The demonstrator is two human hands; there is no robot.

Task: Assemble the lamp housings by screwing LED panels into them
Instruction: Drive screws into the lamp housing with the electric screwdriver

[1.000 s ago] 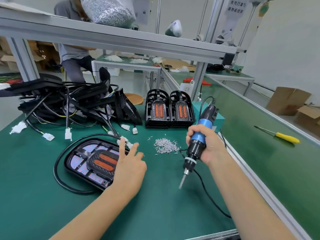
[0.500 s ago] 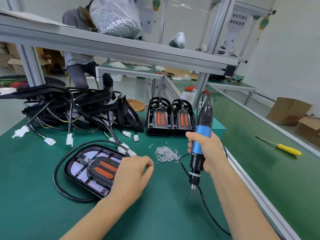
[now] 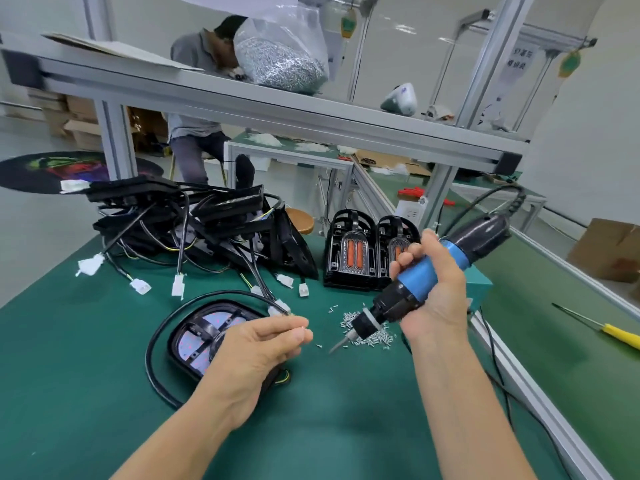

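Housing (image 3: 194,337) with its panel lies lower left of centre, under your left hand (image 3: 258,351), whose fingertips pinch something too small to tell, probably a screw. Your right hand (image 3: 433,292) grips the screwdriver (image 3: 412,289) over the screws (image 3: 367,332). Fastening looks unfinished; the pile (image 3: 194,223) upper left waits.

Bright, even light; wide-angle edges bend, slightly soft.

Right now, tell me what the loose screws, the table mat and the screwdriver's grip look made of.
Loose screws: metal, probably steel, going by the bright silver glint.
Table mat: likely rubber or vinyl; green, matte, smooth, no weave visible.
Screwdriver in the right hand: apparently hard plastic, a satin blue grip and black body with soft highlights.
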